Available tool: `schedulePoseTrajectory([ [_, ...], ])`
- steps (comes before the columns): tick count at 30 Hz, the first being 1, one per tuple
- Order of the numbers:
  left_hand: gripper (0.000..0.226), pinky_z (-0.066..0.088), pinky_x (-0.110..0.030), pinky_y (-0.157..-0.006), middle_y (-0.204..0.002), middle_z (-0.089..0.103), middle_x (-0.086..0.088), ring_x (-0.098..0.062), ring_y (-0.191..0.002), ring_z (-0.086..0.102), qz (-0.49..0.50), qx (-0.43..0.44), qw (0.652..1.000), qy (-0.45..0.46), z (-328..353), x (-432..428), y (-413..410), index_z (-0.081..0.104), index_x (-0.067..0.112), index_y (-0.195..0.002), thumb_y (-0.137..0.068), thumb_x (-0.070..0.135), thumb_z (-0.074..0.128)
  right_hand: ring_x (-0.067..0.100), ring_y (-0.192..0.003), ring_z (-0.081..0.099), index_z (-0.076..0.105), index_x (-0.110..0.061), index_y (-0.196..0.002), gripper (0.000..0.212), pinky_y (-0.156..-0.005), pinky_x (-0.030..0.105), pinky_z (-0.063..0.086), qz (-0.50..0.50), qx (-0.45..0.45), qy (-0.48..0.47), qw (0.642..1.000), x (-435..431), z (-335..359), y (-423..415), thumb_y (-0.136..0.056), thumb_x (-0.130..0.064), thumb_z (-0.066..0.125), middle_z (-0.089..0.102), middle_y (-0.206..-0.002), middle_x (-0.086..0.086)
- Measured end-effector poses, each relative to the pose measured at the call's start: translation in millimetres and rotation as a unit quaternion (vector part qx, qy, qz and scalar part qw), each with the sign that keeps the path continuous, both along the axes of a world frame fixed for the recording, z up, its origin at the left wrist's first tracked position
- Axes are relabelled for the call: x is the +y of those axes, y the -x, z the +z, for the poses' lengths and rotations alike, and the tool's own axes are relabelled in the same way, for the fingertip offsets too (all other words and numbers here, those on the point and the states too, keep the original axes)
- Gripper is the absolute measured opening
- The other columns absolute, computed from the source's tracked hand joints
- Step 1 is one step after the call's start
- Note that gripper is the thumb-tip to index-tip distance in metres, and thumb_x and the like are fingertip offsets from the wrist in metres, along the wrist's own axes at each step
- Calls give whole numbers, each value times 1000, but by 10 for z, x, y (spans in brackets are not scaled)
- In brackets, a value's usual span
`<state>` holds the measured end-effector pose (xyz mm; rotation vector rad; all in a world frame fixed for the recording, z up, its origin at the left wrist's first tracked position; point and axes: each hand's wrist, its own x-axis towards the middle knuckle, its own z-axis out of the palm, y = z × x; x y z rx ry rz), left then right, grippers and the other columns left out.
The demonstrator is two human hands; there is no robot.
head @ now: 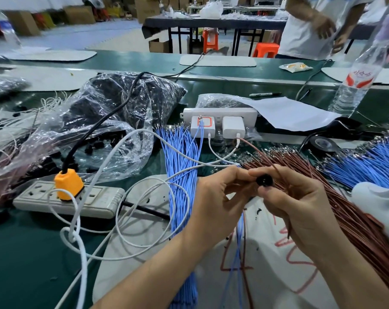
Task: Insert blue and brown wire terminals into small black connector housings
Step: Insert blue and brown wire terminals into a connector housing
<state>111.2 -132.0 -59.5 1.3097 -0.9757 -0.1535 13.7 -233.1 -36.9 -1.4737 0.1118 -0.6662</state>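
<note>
At 10 o'clock from the hands lies the clear bag of black housings [122, 112], and the blue wire bundle [182, 157] runs at 9 o'clock. The left hand [218, 201] has its fingertips closed, apparently nipping the hanging wires [239, 241] that trail toward 6 o'clock. The right hand [300, 208] pinches the black connector housing [264, 180] between forefinger and thumb, with the brown wire bundle [334, 197] at its 3 o'clock. Insertion seems under way; next, a terminal must be lined up squarely and pushed home

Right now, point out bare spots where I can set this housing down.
Green mat left of the white cable, below the power strip. White pad between blue bundle and brown wires. Crowded: middle, around bags and chargers.
</note>
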Motion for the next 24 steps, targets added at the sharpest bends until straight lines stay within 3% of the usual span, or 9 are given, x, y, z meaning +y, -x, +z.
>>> schedulePoseTrajectory([
  [5, 17, 58, -41, -75, -89, 72, -9, -19, -83, 71, 7, -12, 1000, -28, -6, -13, -6, 69, 1, -96, -85, 13, 64, 4, -45, 31, 77, -17, -88, 21, -45, 10, 31, -20, 22, 15, 999, -2, -11, -2, -69, -8, 72, 51, -57, -9],
  [8, 11, 58, -38, -77, -88, 71, -1, -16, -83, 70, -2, -12, 999, -40, 14, -20, -18, 68, 14, -94, -84, 13, 63, 9, -46, 25, 76, -14, -90, 26, -44, 14, 27, -29, 28, 11, 999, -7, -24, 1, -66, -23, 73, 41, -54, -5],
  [12, 12, 57, -42, -74, -88, 71, -3, -20, -82, 69, 3, -22, 998, -66, 20, -10, -2, 69, 7, -98, -87, 4, 65, 11, -46, 23, 76, -17, -89, 21, -42, 16, 24, -28, 38, 10, 999, -20, -20, -1, -69, -12, 71, 45, -53, -8],
  [15, 26, 59, -30, -74, -98, 71, -2, -12, -84, 69, 5, -45, 998, -50, 39, 5, 12, 64, 15, -111, -88, 2, 64, 5, -44, 30, 76, -18, -91, 21, -43, 11, 29, -40, 31, 40, 998, 5, -4, -19, -76, -7, 66, 51, -53, -12],
  [17, 45, 56, -20, -76, -104, 69, 4, -6, -88, 69, -15, -39, 998, -36, 55, 10, 19, 52, 28, -120, -87, 1, 65, -1, -43, 45, 74, -14, -94, 24, -47, 3, 35, -57, 22, 60, 996, 16, -1, -28, -82, 4, 64, 56, -52, -16],
  [19, 51, 55, -18, -77, -103, 67, 7, -5, -91, 69, -34, -27, 999, -31, 48, 9, 25, 48, 31, -123, -87, 0, 65, -4, -49, 54, 72, -13, -95, 26, -50, 2, 38, -74, 25, 65, 995, 19, -17, -35, -85, 7, 60, 58, -54, -18],
  [21, 41, 57, -22, -77, -100, 70, 4, -8, -90, 70, -30, -14, 999, -19, 29, 1, 21, 53, 24, -120, -86, 5, 68, -3, -47, 48, 75, -19, -88, 24, -49, 4, 35, -81, 20, 59, 995, 31, -18, -29, -86, -2, 58, 53, -53, -18],
  [24, 25, 60, -40, -77, -93, 72, -4, -17, -85, 72, -11, 21, 1000, -6, 36, -12, 6, 60, 21, -106, -84, 14, 70, 6, -48, 30, 71, -20, -69, 28, -44, 14, 25, -97, 33, 43, 994, 30, -21, -11, -84, -13, 48, 38, -53, -11],
])
